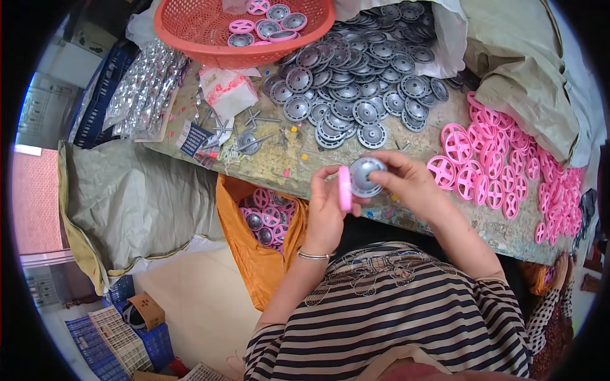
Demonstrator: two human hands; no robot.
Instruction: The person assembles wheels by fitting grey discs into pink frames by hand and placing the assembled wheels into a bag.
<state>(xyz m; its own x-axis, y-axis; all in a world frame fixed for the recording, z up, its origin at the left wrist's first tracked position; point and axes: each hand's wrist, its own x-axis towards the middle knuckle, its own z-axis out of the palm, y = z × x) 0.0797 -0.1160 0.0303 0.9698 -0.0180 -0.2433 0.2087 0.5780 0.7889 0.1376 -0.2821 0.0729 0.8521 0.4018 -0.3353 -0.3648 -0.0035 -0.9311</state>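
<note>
My left hand (327,203) is closed on a pink plastic wheel rim (344,188), held upright and seen edge-on. Close beside it, my right hand (406,181) grips a grey wheel disc (366,177) by its edge, its domed face turned up toward me. The two parts are side by side over the table's front edge; whether they touch, I cannot tell. Beyond my hands lies a big heap of grey discs (365,113). To the right of my right hand spreads a pile of pink wheel rims (486,155).
A red basket (210,54) with pink and grey wheels stands at the back of the worktable (286,162). Metal rods (257,119) lie at left. An orange bag (238,232) of wheels hangs open below the edge. Another person's hand (560,270) shows at far right.
</note>
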